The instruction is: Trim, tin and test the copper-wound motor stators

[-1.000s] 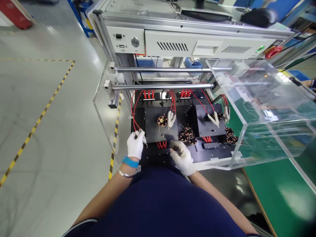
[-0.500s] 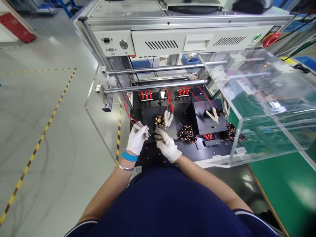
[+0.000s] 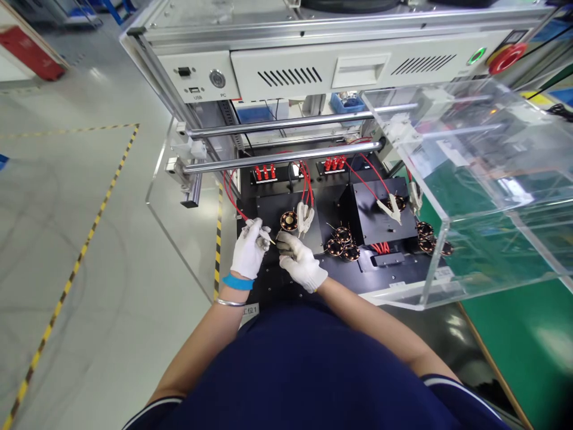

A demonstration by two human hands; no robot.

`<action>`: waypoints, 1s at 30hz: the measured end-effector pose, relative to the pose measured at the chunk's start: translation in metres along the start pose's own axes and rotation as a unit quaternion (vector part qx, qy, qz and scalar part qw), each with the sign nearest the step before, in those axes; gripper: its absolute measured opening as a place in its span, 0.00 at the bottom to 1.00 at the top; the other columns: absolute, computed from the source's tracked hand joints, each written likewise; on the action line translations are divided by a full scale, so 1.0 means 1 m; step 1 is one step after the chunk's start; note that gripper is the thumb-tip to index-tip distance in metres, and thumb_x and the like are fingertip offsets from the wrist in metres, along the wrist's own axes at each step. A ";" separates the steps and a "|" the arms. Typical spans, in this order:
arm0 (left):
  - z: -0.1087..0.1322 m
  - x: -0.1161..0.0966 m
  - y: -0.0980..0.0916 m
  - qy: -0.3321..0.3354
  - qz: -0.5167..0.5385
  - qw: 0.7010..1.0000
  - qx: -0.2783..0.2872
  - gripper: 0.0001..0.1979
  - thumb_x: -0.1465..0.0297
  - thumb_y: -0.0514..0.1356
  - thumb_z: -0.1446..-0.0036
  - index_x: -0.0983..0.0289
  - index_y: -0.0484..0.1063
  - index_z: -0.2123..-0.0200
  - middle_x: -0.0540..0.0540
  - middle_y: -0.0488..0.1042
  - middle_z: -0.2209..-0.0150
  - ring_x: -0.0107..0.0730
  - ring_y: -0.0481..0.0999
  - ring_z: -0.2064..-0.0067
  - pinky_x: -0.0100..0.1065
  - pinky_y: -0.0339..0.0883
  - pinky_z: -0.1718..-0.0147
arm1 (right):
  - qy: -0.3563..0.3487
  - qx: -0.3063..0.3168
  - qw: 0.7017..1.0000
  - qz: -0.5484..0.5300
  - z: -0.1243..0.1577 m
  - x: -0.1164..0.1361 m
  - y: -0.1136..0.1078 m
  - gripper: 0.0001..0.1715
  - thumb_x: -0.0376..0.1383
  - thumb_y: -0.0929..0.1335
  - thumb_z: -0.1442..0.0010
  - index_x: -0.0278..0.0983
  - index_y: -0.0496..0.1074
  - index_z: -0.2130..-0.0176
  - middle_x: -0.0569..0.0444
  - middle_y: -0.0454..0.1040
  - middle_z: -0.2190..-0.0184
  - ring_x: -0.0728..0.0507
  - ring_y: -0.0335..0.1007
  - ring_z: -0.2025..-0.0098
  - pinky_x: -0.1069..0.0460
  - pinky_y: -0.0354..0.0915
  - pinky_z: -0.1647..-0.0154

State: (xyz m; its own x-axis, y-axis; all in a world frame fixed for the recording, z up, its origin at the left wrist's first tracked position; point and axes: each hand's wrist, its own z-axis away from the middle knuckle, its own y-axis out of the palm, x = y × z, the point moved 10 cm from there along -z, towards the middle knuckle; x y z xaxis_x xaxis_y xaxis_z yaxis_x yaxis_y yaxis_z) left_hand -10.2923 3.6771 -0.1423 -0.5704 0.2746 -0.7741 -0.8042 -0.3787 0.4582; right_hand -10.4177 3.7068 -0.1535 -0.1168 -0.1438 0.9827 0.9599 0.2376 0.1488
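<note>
My white-gloved left hand (image 3: 249, 249) is closed around a white test clip (image 3: 265, 236) on a red wire, its thin tip pointing right. My right hand (image 3: 301, 260), gloved too, has its fingers bent at the lower edge of a copper-wound stator (image 3: 289, 221); they seem to pinch one of its thin lead wires, though the fingertips partly hide it. The stator lies on a black fixture box (image 3: 271, 206). More white clips (image 3: 305, 218) on red wires rest against its right side.
Several loose stators (image 3: 342, 243) lie right of the box. A second black box (image 3: 380, 218) carries another stator and clips. Metal rods (image 3: 286, 156) cross above my hands. A clear acrylic cover (image 3: 441, 239) stands at right. Red terminals (image 3: 265, 173) line the back.
My left hand has brought the clip's tip slightly to the right, closer to my right fingers. My right fingers have shifted a little left below the stator. The view has moved slightly.
</note>
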 end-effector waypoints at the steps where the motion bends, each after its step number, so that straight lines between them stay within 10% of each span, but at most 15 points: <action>1: -0.001 -0.001 0.000 0.008 0.004 1.000 -0.006 0.17 0.62 0.69 0.54 0.64 0.70 0.65 0.50 0.75 0.74 0.19 0.69 0.79 0.22 0.58 0.82 | 0.002 0.000 1.000 0.002 0.000 0.000 0.000 0.36 0.30 0.66 0.50 0.39 0.63 0.41 0.49 0.69 0.48 0.44 0.70 0.51 0.47 0.67 0.47; 30: 0.002 0.008 -0.013 -0.008 -0.012 0.999 -0.039 0.15 0.61 0.67 0.52 0.63 0.71 0.65 0.51 0.75 0.68 0.18 0.71 0.74 0.21 0.62 0.77 | 0.014 -0.015 0.998 0.063 0.006 0.009 -0.002 0.37 0.30 0.67 0.51 0.39 0.63 0.41 0.48 0.70 0.51 0.42 0.70 0.52 0.45 0.68 0.48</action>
State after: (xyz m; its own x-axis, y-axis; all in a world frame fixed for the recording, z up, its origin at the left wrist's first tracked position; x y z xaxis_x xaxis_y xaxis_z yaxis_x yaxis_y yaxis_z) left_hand -10.2869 3.6856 -0.1538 -0.5543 0.2989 -0.7768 -0.8027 -0.4388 0.4039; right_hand -10.4219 3.7105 -0.1445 0.0126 -0.1419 0.9898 0.9738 0.2266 0.0201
